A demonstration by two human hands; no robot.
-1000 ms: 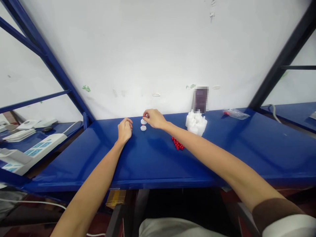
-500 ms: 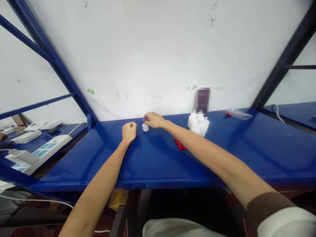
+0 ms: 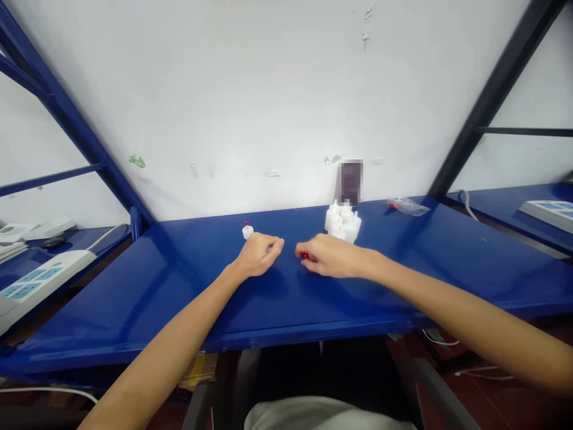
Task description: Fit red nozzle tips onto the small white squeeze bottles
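Note:
A small white bottle (image 3: 248, 233) with a red cap (image 3: 246, 224) on top stands upright on the blue table, just behind my left hand. My left hand (image 3: 258, 254) is closed, its thumb pressed to the curled fingers; what it holds, if anything, is hidden. To the right, my right hand (image 3: 329, 255) reaches down over the small red caps (image 3: 306, 256), its fingers curled and pinching at them. Most of the caps are hidden under this hand. Just behind it stands a cluster of white bottles (image 3: 342, 222) without red tops.
A dark, blurred-out panel (image 3: 351, 181) leans on the wall behind the white bottles. A clear plastic bag (image 3: 408, 206) with something red lies at the back right. Blue posts (image 3: 120, 185) rise at the left, with a power strip (image 3: 45, 280) beyond the table's edge.
My right hand has left the white bottle, which now shows a red cap, and moved right to the red caps. My left hand has shifted right and nearer. The view has turned slightly.

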